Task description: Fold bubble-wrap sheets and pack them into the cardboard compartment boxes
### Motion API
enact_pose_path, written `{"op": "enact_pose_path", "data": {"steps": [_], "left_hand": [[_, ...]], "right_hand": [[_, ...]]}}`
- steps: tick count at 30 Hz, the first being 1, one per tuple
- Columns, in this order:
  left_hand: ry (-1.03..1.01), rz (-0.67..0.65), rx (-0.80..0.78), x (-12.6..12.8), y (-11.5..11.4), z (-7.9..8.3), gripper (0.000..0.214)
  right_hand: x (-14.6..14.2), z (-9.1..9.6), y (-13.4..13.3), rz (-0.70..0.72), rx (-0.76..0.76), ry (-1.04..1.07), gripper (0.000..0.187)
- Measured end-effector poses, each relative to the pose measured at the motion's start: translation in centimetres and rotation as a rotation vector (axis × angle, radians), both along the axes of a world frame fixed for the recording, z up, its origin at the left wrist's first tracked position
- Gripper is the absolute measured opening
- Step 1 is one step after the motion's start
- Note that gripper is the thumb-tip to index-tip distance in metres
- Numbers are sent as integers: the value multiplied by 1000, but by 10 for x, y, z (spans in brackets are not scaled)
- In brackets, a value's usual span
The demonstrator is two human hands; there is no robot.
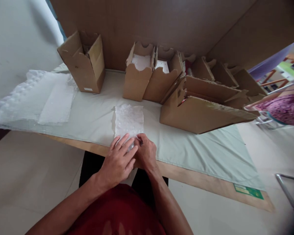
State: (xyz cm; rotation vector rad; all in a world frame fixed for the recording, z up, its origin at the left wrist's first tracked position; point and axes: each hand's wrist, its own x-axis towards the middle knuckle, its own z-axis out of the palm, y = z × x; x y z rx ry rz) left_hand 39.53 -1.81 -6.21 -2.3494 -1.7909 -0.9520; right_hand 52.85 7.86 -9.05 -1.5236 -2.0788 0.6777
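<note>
A small piece of white bubble wrap [129, 118] lies on the pale green cloth near the table's front edge. My left hand [119, 160] rests on its near end, palm down, with the fingers stretched out and slightly apart. Close beside it, my right hand [147, 151] is closed at the near right corner of the wrap. Something small and dark shows at its thumb and forefinger, too little of it to name. Part of a clear, shiny bit shows between the two hands. The near edge of the wrap is hidden under the fingers.
A stack of bubble wrap sheets [22, 101] lies at the left. Behind stand an upright cardboard box [90, 70], boxes holding white sheets [141, 62], and a long cardboard box [205, 114] on the right. A person in pink patterned clothing [281, 107] is at the far right.
</note>
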Motion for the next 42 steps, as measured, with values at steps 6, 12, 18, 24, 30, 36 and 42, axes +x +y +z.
{"op": "enact_pose_path", "data": {"steps": [6, 12, 18, 24, 30, 36, 42], "left_hand": [[5, 40, -166, -14, 6, -24, 50], [-15, -17, -182, -24, 15, -20, 51], [-85, -106, -285, -33, 21, 3, 56], [-402, -77, -571, -45, 28, 23, 51], [-516, -18, -675, -45, 57, 21, 49], [-415, -63, -733, -38, 88, 21, 48], [-269, -60, -821, -36, 102, 32, 48]], "right_hand": [[23, 23, -13, 31, 303, 50, 34], [34, 46, -35, 560, 421, -212, 53], [34, 41, -16, 552, 330, -213, 47], [45, 50, -9, 493, 50, -54, 25], [46, 38, 0, 368, -69, -122, 20], [56, 30, -13, 139, 314, -117, 32], [49, 40, -22, 491, 374, -220, 47]]}}
